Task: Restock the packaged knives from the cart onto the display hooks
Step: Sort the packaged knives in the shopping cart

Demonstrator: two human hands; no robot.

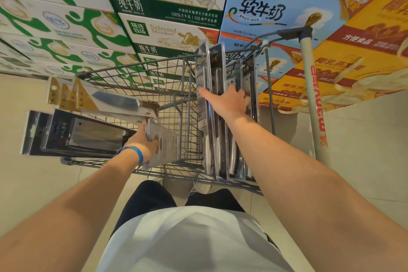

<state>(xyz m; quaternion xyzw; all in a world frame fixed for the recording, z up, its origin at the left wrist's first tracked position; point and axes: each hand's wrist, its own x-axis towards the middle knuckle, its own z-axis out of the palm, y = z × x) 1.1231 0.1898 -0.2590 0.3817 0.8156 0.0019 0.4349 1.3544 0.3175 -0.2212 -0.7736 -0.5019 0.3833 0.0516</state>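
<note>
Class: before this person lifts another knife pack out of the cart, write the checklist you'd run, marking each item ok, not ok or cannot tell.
1. Grip of left hand on the held packs: ok.
2. Reach of right hand to the upright packs in the cart: ok.
3. Its grip on one pack only: cannot tell, fingertips hidden.
4. Blades covered by packaging: ok.
5. Sight of the display hooks: not ok, none visible.

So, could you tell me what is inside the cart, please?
Packaged knives stand on edge in the shopping cart, right hand reaching between them. The left hand's stack of packs covers part of the basket.
</note>
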